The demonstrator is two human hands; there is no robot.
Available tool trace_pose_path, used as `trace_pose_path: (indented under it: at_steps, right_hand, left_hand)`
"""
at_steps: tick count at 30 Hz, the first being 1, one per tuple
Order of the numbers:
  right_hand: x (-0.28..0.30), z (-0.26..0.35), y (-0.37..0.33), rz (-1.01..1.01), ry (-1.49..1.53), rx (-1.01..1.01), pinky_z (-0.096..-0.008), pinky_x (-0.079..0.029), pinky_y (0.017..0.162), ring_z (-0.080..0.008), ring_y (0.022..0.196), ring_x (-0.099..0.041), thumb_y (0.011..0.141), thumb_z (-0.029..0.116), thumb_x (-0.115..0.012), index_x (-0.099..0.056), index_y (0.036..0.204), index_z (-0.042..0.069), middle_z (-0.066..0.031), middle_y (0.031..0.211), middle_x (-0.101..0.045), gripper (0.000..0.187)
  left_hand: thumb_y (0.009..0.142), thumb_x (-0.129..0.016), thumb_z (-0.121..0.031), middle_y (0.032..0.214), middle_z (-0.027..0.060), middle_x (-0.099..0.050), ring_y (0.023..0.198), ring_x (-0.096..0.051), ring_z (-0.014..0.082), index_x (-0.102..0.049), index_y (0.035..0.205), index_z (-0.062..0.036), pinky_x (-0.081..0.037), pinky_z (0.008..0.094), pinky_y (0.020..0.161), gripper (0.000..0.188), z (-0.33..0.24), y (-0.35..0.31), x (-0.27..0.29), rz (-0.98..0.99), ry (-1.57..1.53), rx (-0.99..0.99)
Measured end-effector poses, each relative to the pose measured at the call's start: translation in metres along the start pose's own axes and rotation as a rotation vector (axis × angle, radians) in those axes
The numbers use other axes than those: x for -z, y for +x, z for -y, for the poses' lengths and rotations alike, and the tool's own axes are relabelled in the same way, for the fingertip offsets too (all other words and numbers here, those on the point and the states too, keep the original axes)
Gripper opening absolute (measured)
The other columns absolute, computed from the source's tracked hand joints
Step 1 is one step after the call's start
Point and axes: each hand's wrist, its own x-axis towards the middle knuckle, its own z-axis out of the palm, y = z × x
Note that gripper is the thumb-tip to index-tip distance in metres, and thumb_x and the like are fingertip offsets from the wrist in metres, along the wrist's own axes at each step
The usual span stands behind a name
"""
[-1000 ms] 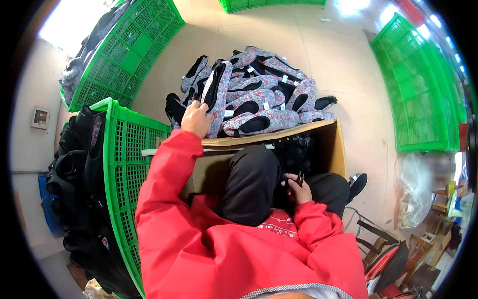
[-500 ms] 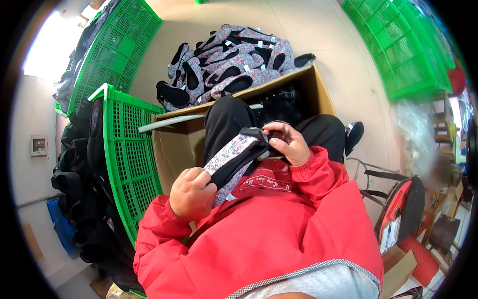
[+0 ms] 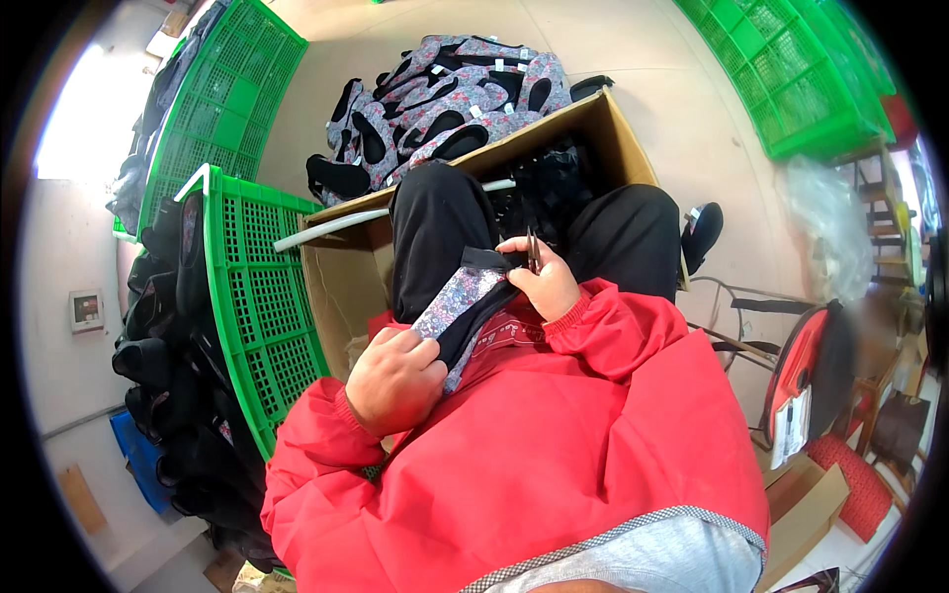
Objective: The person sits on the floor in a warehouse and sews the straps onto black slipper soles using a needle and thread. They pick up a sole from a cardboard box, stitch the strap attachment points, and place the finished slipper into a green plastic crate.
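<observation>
My left hand (image 3: pixel 397 381) is closed round the lower end of a floral fabric slipper sock (image 3: pixel 457 301), grey-white with small coloured flowers and black parts. It lies slanted over my lap, its black-edged end up by my right hand (image 3: pixel 544 284). That hand is closed round small thread snips (image 3: pixel 534 252), their two pointed metal blades standing up between the fingers. Thumb and fingertips also meet the sock's black edge. Most of the snips is hidden in the palm.
Before my knees stands an open cardboard box (image 3: pixel 341 287) with black material inside and a pale tube (image 3: pixel 346 227) across it. Beyond lies a heap of floral slipper socks (image 3: pixel 435 109). Green crates (image 3: pixel 267 306) stand left, another green crate (image 3: pixel 781 79) far right. A folding chair (image 3: pixel 791 376) is at right.
The slipper sock and both hands have shifted slightly; my right hand has turned, and the snips' blades now point upward in view. My left hand has moved a little to the right.
</observation>
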Motion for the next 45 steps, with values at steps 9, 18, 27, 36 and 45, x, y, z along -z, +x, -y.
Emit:
trace_pose_path:
  at_steps: [9,18,27,36,45]
  right_hand:
    - [-0.002,-0.013,-0.001,-0.11,0.481,-0.084,-0.0245,-0.05,0.065,-0.0125,0.073,-0.061,0.094,0.004,-0.058,-0.056,0.114,0.004,-0.0053,0.088,-0.065,0.02]
    - [0.021,-0.023,-0.003,-0.127,0.446,-0.054,-0.021,-0.04,0.051,-0.0072,0.059,-0.052,0.091,0.011,-0.069,-0.063,0.106,0.007,0.0008,0.08,-0.063,0.016]
    - [0.021,-0.004,0.008,-0.071,0.229,0.105,-0.0248,-0.049,0.074,-0.0096,0.081,-0.061,0.09,0.003,-0.069,-0.065,0.104,0.003,0.0001,0.088,-0.066,0.014]
    - [0.071,0.032,0.014,-0.043,0.185,-0.21,-0.0206,-0.044,0.05,-0.0066,0.057,-0.051,0.105,0.03,-0.049,-0.055,0.13,0.007,-0.0046,0.096,-0.066,0.034]
    - [0.084,0.039,-0.005,0.462,-0.051,-0.346,-0.0218,-0.042,0.063,-0.0069,0.07,-0.053,0.104,0.039,-0.049,-0.053,0.106,0.006,-0.0027,0.084,-0.063,0.034]
  left_hand:
    - [0.081,-0.066,-0.007,0.088,0.0125,-0.062,0.086,-0.061,0.0326,-0.062,0.096,-0.0031,-0.05,0.0379,0.079,0.016,0.047,0.078,-0.006,-0.208,-0.381,0.061]
    - [0.091,-0.063,-0.009,0.082,0.0139,-0.062,0.08,-0.064,0.0286,-0.054,0.096,-0.0011,-0.05,0.0352,0.073,0.012,0.062,0.118,-0.074,-0.134,-0.624,0.309]
    - [0.086,-0.071,-0.015,0.083,0.0086,-0.06,0.075,-0.059,0.0188,-0.063,0.086,0.0001,-0.047,0.0317,0.07,0.017,0.059,0.116,-0.078,-0.097,-0.68,0.267]
    - [0.086,-0.072,-0.023,0.065,0.0129,-0.06,0.062,-0.058,0.0206,-0.067,0.081,0.0029,-0.047,0.0345,0.061,0.027,0.06,0.123,-0.082,-0.072,-0.84,0.578]
    - [0.091,-0.067,-0.026,0.063,0.0105,-0.059,0.059,-0.055,0.0171,-0.066,0.079,0.0025,-0.045,0.0331,0.059,0.031,0.062,0.127,-0.08,-0.051,-0.903,0.661]
